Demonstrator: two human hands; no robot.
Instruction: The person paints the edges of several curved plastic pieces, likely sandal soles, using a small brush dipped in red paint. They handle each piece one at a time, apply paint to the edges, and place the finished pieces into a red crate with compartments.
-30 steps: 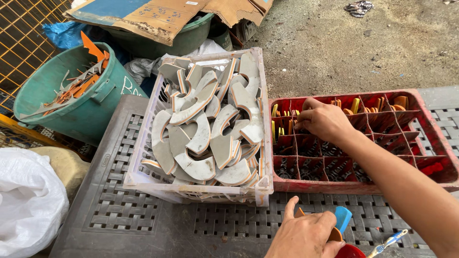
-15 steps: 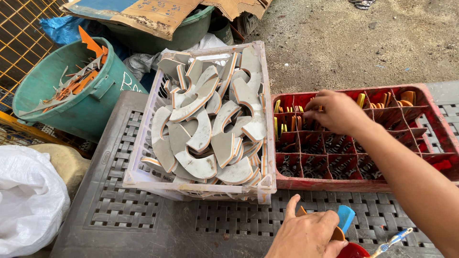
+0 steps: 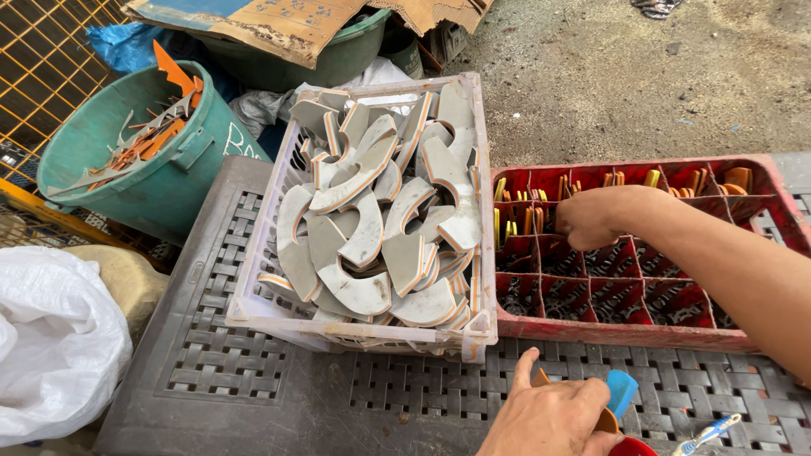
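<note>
The person's right hand (image 3: 591, 218) reaches into the red divided crate (image 3: 625, 331), its fingers curled shut over one of the upper compartments near the crate's left end; whether they pinch one of the small orange and yellow pieces (image 3: 528, 215) standing there, I cannot tell, since the knuckles hide the fingertips. The left hand (image 3: 549, 415) rests low on the grey woven plastic surface (image 3: 270, 371), fingers closed around a round brownish object with a blue piece (image 3: 623, 390) showing just past the knuckles, the thumb raised. Just to the left of the red crate, touching it, sits a clear plastic basket (image 3: 253, 308) heaped with curved grey-white offcuts (image 3: 363, 232) edged in orange. Beyond the surface's far left corner stands a green bucket (image 3: 182, 181) holding jagged orange and grey scraps. A white plastic bag (image 3: 51, 338) bulges at the lower left, and torn cardboard (image 3: 279, 25) lies across another green tub behind the basket.
</note>
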